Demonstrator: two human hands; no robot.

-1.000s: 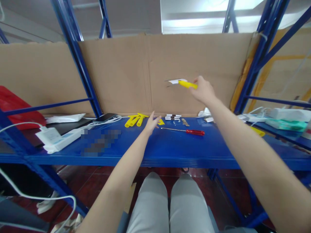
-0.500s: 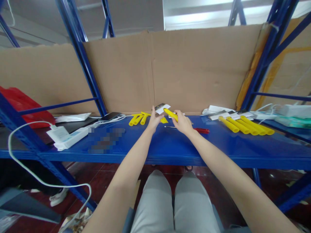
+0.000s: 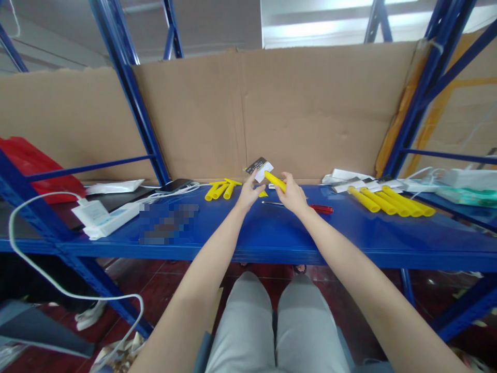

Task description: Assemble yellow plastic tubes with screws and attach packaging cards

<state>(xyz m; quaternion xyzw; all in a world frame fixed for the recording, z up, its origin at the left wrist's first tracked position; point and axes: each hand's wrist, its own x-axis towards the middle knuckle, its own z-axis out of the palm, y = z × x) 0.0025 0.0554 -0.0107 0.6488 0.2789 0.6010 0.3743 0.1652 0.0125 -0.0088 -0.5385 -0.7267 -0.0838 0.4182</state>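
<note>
My left hand (image 3: pixel 247 197) has its fingers at the edge of a black-and-white card (image 3: pixel 259 168), held up off the shelf. My right hand (image 3: pixel 293 194) is closed round a yellow tubular handle (image 3: pixel 275 181), whose far end meets the card. Whether the two are joined cannot be made out. Under my right hand lies a screwdriver with a red handle (image 3: pixel 321 209), its metal shaft pointing left. A small yellow piece (image 3: pixel 263 194) sits just beside my left thumb. Several T-shaped yellow handles (image 3: pixel 229 190) lie to the left of my left hand.
Several yellow handles with cards (image 3: pixel 382 202) lie in a row at the right. A white power strip (image 3: pixel 114 220) with a plugged-in charger and cable is at the left, near a dark phone (image 3: pixel 176 185). A cardboard wall (image 3: pixel 310 109) stands behind the blue shelf (image 3: pixel 279 233).
The card has tilted up and shows more of its face. My left thumb has moved out from it, and the yellow handle has shifted slightly right with my right hand.
</note>
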